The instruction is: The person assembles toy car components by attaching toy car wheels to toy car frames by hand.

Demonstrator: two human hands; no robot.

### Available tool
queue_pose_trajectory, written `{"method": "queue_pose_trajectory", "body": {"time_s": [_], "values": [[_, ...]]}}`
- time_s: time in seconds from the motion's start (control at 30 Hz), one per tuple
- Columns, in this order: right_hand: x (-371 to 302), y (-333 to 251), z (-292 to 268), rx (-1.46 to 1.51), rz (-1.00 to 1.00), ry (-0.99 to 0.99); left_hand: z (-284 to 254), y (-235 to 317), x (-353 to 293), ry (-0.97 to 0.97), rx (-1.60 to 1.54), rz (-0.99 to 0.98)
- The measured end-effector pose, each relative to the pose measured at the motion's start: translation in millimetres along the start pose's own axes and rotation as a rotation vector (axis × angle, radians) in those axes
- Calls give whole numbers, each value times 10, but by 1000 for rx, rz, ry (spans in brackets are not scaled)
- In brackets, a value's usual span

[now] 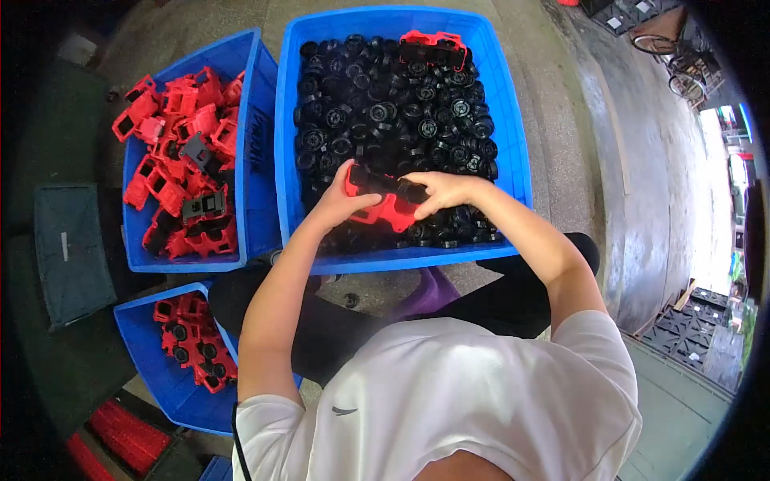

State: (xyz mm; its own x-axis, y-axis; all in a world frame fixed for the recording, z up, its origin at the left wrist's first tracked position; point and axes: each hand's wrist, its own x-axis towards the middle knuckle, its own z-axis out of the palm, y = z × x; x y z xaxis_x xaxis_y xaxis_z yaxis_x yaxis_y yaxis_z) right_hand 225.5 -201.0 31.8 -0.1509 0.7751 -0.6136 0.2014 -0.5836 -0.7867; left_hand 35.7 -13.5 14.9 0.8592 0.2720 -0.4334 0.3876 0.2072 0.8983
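Over the near part of a large blue bin (282, 120) I hold a red toy car body (391, 212) with a black underside. My left hand (333, 204) grips its left end, thumb across the top. At the other end, my right hand (446, 191) has its thumb and fingers closed on the car body. A dark round part (413, 191) shows by the right fingers; whether it is fixed to the car cannot be made out. Below, black toy wheels (381, 112) fill the bin. Another red car body (434, 50) lies on the wheels at the far right.
To the left stands a blue bin (255, 152) heaped with red car bodies (180, 168). Nearer, a smaller blue bin (160, 394) holds red cars with black wheels (196, 341). A grey lidded box (74, 248) is farther left. Something purple (427, 293) sits below the wheel bin.
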Motion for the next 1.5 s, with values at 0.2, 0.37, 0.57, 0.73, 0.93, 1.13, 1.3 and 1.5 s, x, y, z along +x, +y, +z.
{"method": "queue_pose_trajectory", "body": {"time_s": [0.2,0.37,0.57,0.73,0.93,1.13,1.3,1.5], "values": [[443,487,-909,-486,357,958,-50,24,11,-144,264,-24],[902,708,-710,-579,437,1320,-32,-44,-29,-217,185,137],[982,373,-212,-283,-146,1127,-97,-103,-23,-238,178,130],[713,10,341,23,-258,775,-92,-194,-56,-169,181,167],[580,-11,371,-32,-261,807,-38,-184,-88,-144,259,213],[568,8,388,-71,-259,835,-44,-114,-137,-177,234,197],[582,38,249,151,-198,507,-69,-267,-122,-125,245,285],[854,328,-390,167,-100,718,-101,-202,-44,-28,225,-56]]}}
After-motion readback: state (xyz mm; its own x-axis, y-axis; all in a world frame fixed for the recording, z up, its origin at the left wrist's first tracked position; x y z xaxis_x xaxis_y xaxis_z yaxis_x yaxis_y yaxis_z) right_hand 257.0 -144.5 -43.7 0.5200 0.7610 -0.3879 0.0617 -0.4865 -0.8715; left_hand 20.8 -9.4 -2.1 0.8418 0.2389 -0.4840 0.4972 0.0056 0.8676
